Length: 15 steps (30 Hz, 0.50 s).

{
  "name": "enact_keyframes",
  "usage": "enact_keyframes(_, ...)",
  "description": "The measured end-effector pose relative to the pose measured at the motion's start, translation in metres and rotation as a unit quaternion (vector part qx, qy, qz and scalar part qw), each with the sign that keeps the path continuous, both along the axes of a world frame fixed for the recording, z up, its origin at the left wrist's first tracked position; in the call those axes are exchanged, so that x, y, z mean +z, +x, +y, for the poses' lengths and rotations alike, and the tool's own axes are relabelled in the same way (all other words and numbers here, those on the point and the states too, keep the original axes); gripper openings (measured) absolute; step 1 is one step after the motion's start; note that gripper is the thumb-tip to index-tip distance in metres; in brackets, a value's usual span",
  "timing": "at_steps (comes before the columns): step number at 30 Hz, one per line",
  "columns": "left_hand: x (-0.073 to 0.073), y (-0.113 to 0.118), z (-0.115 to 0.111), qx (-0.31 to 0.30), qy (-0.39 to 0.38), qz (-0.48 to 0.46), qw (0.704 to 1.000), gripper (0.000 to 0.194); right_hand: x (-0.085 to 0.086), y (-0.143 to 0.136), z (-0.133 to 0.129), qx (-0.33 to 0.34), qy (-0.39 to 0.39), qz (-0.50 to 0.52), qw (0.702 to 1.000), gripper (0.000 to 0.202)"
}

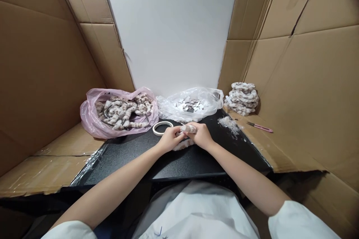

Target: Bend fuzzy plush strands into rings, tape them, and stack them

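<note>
Near the middle of the black table, both hands hold a fluffy white-and-brown plush band (184, 144). My left hand (169, 139) pinches it from the left, thumb and fingers closed. On the other side my right hand (202, 136) has its fingers wrapped round an upper piece of the band. Part of the band hangs below the hands, close to the tabletop. The fingers hide the spot where the pieces meet. A roll of pale tape (155, 132) lies just left of my left hand.
A pink plastic bag (89, 117) holds several fluffy bands and dark cords. Small silvery-white pieces fill a clear bag (214, 101). Fluffy rings (244, 99) are stacked at the right, near loose fluff (230, 125) and pink thread snips (262, 127). Cardboard walls (308, 93) flank the table.
</note>
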<state>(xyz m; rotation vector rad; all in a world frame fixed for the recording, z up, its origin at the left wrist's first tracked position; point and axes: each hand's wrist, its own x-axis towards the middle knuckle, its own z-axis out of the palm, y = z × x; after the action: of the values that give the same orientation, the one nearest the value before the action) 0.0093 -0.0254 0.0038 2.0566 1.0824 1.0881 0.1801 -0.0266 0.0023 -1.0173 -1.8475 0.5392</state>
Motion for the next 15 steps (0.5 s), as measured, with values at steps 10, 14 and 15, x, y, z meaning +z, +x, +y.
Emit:
enact_keyframes(10, -0.001, 0.0, 0.002, -0.01, -0.09, -0.01, 0.996, 0.036, 0.004, 0.007, 0.019, -0.004, -0.147, 0.346, 0.927, 0.027)
enact_keyframes(14, -0.002, 0.0, 0.004, 0.002, -0.126, -0.057, 0.99, 0.035, 0.015, 0.027, 0.029, -0.04, -0.19, 0.529, 0.826, 0.029)
enact_keyframes(15, -0.002, 0.001, 0.004, 0.006, -0.14, -0.076, 0.987, 0.036, 0.016, 0.033, 0.032, -0.066, -0.196, 0.563, 0.8, 0.031)
